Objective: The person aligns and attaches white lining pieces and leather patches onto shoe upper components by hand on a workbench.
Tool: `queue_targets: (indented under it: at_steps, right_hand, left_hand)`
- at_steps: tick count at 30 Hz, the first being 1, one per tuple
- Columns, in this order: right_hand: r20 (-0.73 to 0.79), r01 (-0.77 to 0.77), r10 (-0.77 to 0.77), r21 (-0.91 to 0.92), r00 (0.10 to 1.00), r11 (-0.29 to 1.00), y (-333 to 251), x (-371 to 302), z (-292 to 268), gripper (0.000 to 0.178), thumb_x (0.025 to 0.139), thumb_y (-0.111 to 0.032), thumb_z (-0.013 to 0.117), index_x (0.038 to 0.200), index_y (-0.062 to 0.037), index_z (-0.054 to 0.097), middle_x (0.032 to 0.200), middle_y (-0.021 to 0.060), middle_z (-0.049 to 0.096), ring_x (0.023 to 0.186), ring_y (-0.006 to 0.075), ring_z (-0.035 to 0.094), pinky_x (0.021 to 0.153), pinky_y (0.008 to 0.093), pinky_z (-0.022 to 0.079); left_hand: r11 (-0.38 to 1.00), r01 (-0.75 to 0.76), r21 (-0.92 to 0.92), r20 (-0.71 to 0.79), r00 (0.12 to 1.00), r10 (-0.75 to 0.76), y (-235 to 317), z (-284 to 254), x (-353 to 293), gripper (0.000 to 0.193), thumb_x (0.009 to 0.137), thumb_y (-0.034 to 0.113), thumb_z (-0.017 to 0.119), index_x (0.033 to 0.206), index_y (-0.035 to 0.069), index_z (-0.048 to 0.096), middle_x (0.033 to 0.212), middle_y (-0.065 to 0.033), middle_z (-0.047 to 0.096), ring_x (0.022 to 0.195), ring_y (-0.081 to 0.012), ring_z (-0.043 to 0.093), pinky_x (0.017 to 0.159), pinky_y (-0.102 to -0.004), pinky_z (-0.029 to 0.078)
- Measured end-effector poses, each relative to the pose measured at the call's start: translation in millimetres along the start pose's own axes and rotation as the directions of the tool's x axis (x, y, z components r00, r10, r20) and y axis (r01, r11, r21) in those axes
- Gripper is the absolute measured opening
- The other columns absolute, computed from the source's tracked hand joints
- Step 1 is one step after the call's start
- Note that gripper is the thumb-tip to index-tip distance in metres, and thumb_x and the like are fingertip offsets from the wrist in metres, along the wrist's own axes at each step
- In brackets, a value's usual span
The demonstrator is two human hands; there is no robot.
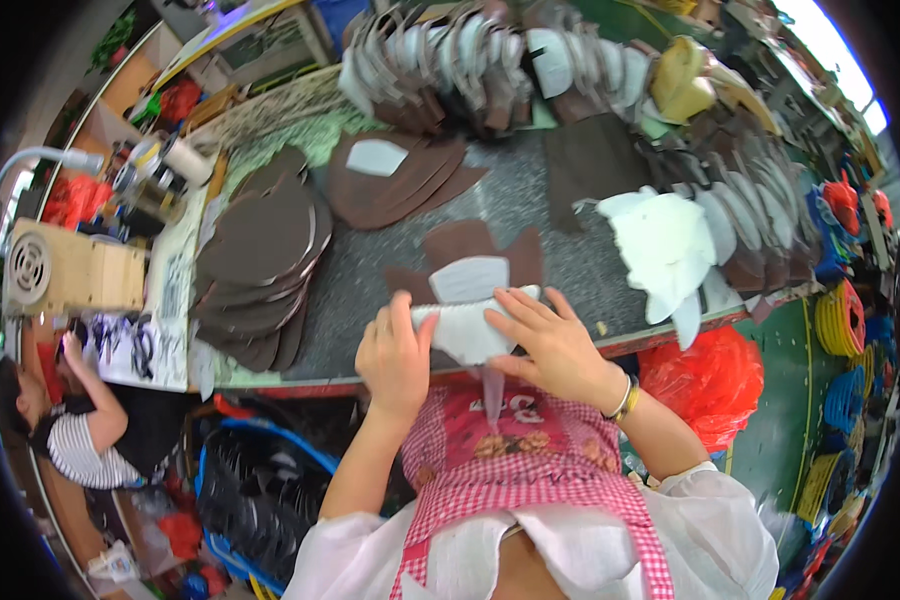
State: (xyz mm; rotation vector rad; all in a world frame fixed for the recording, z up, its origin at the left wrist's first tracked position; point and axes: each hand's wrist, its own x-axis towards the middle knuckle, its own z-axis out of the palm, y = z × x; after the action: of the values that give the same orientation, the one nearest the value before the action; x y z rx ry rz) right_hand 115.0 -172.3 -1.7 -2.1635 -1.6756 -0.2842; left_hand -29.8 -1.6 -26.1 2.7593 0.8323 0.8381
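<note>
A white piece (pixel 467 338) is held in front of the body, at the middle of the near edge of the surface (pixel 360 300). Its left end is grasped by the left hand (pixel 394 355), with the thumb laid on the piece and the fingers curled about its side. Its right end is grasped by the right hand (pixel 558 350), whose fingers are spread across its upper border while the thumb is set lower down. Just beyond the white piece, a notched brown piece (pixel 457 243) is laid flat, its near part bearing a pale patch (pixel 470 277).

Toward the left edge of the surface, dark brown pieces (pixel 260 245) are piled in an uneven stack; between that stack and the far edge, brown panels (pixel 410 190) are fanned out, topped by a pale scrap (pixel 375 157). Along the far edge, grey-and-white parts (pixel 440 60) are lined up in close rows, and a yellow piece (pixel 682 82) is seen near the far right corner. Toward the right edge, white sheets (pixel 660 240) are heaped in a loose pile, with a dark sheet (pixel 595 160) laid beyond them. Below the near edge, on the right, a red plastic bag (pixel 700 380) is seen
</note>
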Motion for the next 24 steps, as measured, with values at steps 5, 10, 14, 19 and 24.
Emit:
queue_targets:
  at_steps: [5,10,14,19,24]
  right_hand:
    - [-0.343,-0.375,0.438,0.237,0.831,0.896,128,57,13,0.038,0.080,-0.020,0.071,0.112,-0.0030,0.061,0.108,0.0165,0.063,0.101,0.0361,0.059,0.087,0.0422,0.048]
    - [-0.110,-0.581,0.612,0.222,0.783,0.783,194,65,25,0.031,0.079,-0.018,0.072,0.104,-0.0010,0.066,0.101,0.0176,0.063,0.095,0.0350,0.062,0.082,0.0429,0.050]
    - [-0.284,-0.531,0.545,0.131,0.789,0.837,193,63,23,0.023,0.077,-0.018,0.073,0.096,-0.0048,0.073,0.092,0.0134,0.065,0.095,0.0323,0.063,0.081,0.0422,0.050]
    - [-0.205,-0.395,0.414,0.128,0.887,0.910,178,65,-1,0.013,0.080,-0.014,0.069,0.087,-0.0039,0.074,0.096,0.0105,0.067,0.098,0.0299,0.062,0.084,0.0383,0.050]
    - [0.181,-0.135,0.039,0.555,0.983,0.821,66,57,-99,0.016,0.086,-0.012,0.065,0.094,0.0014,0.063,0.078,0.0137,0.067,0.069,0.0331,0.062,0.064,0.0374,0.048]
  left_hand:
    - [0.903,-0.383,-0.194,0.288,0.858,0.425,22,-10,-46,0.067,0.080,0.043,0.070,0.139,0.020,0.050,0.148,-0.0142,0.040,0.132,-0.0433,0.038,0.105,-0.0510,0.036]
    - [0.900,-0.403,-0.168,0.214,0.876,0.432,26,-15,-39,0.056,0.083,0.041,0.069,0.130,0.014,0.058,0.137,-0.0138,0.052,0.124,-0.0410,0.048,0.101,-0.0488,0.040]
    - [0.934,-0.320,-0.157,0.104,0.935,0.338,38,-19,-22,0.038,0.084,0.033,0.069,0.109,0.005,0.067,0.109,-0.0114,0.068,0.104,-0.0342,0.061,0.090,-0.0423,0.044]
    - [0.912,-0.243,-0.330,0.102,0.951,0.291,53,-22,19,0.047,0.080,0.027,0.073,0.118,0.002,0.062,0.121,-0.0156,0.063,0.112,-0.0324,0.059,0.098,-0.0402,0.043]
    - [0.804,-0.374,-0.463,-0.186,0.928,0.324,72,-54,80,0.073,0.076,0.019,0.080,0.137,0.001,0.045,0.130,-0.0180,0.057,0.124,-0.0297,0.054,0.105,-0.0398,0.040]
